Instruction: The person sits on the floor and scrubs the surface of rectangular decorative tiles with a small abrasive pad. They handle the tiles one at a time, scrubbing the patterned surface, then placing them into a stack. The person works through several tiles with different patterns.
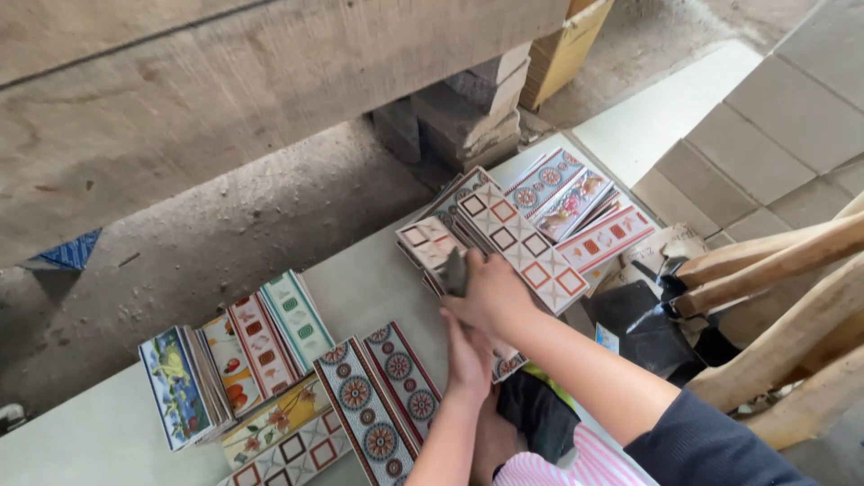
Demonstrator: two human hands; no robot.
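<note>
Rough concrete floor and a heavy grey beam filled the far side of the scene, and a pale table point(99, 432) ran from the near left toward the far right, carrying several stacks of long decorative border tiles. Both hands were together at the middle of the table: the right hand point(490, 292) lay on top, fingers curled over the near-left end of the far stack of tiles point(522, 238), and the left hand point(468, 355) sat just beneath and nearer, pressed up against the same end; whether either was truly clamped on a tile could not be told. That stack's long axis ran from the hands away to the far right, its top tile white with red and dark squares, so the right hand was the one nearer its middle. Just beyond it fanned more tiles point(576, 202) with round medallions, flowers and a red strip. To the near left, well apart from the hands, lay the medallion tiles point(378, 400), a standing row of fruit and green patterned tiles point(238, 355), and a flat white tile with squares point(288, 454). A cardboard box point(567, 45) stood far off, wooden handles point(774, 261) leaned at the right, and a blue patterned scrap point(67, 254) lay on the floor at left.
</note>
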